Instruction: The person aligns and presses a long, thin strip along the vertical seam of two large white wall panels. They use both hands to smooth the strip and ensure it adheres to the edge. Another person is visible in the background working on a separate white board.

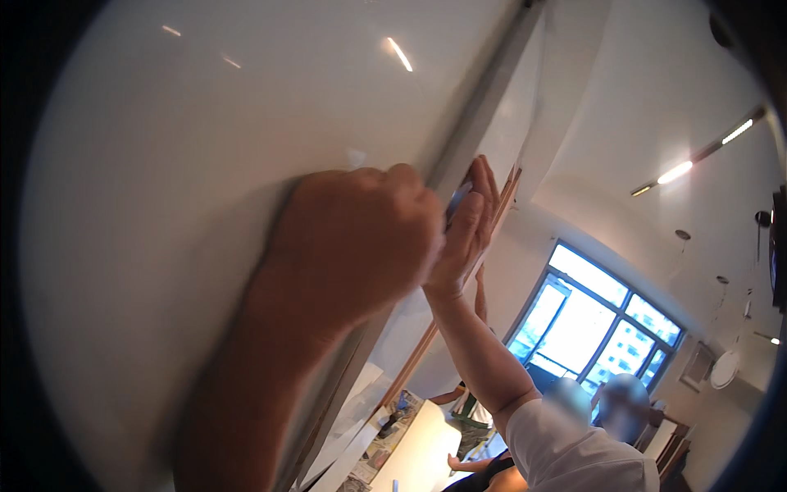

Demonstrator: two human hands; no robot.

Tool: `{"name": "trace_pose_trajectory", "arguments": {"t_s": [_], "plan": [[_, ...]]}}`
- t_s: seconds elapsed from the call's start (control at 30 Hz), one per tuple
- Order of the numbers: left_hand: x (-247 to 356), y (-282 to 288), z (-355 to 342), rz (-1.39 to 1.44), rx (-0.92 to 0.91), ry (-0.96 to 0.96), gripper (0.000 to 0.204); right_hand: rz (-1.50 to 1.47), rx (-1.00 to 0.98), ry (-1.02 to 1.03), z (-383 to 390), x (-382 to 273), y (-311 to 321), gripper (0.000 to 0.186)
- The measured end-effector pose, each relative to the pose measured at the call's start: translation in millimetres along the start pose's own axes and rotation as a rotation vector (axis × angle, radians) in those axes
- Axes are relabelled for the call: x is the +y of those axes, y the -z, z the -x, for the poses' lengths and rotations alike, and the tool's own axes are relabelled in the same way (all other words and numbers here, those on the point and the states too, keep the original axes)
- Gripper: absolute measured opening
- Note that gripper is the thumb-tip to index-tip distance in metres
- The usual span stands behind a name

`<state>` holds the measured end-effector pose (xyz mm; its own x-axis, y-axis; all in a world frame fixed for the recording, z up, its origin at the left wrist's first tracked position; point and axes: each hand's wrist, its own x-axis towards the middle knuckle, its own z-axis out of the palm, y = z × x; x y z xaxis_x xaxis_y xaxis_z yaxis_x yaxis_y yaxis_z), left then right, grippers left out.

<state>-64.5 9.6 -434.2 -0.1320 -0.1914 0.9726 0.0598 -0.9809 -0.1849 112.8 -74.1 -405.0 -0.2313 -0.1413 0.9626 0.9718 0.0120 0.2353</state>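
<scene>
a glossy white panel (205, 123) fills the upper left of the head view, tilted steeply and meeting a second white panel (512, 123) along a grey seam strip (484, 107) that runs from the top edge down toward the lower left. both hands work at that seam, about midway along it. the left hand (352, 238) is curled into a loose fist and pressed against the strip, knuckles outward; what it grips, if anything, is hidden behind the fingers. the right hand (467, 225) stands flat and upright just beside it, fingers together and pointing up, with a small bluish object (457, 197) showing between the two hands; whether it is pinched or merely pressed cannot be told. by its sheen and flatness the panel looks stiff, smooth and slippery, likely to mark or dent along its edge, so a hold at the seam or rim with flat palms seems safer than fingertips on the face. a thin wooden edge (508, 193) shows behind the right hand. farther off, a large window (598, 320) glows bright, strip ceiling lights (697, 160) run across the white ceiling, and a pale table (418, 451) strewn with papers lies below. other people stand near the window, and another person's hand (452, 461) rests at the table's edge.
</scene>
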Motion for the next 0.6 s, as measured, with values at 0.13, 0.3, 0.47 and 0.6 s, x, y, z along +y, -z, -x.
{"name": "trace_pose_trajectory", "arguments": {"t_s": [0.13,0.3,0.47,0.6], "plan": [[2.2,-4.5,-5.6,-0.033,0.05,-0.051,0.03,-0.029,0.024,-0.014,-2.3,-1.0,2.0,0.047],[-7.4,17.0,-19.3,-0.198,0.002,-0.099,0.034,-0.126,0.022,-0.024,-7.3,-14.0,-23.0,0.046],[-19.1,6.9,-17.2,-0.256,-0.087,-0.018,0.027,-0.152,0.078,-0.022,-5.9,-4.3,-29.7,0.047],[-19.4,-6.2,-76.7,-0.123,0.023,0.089,0.012,-0.154,0.114,-0.067,-8.3,-16.3,-38.9,0.05]]}}
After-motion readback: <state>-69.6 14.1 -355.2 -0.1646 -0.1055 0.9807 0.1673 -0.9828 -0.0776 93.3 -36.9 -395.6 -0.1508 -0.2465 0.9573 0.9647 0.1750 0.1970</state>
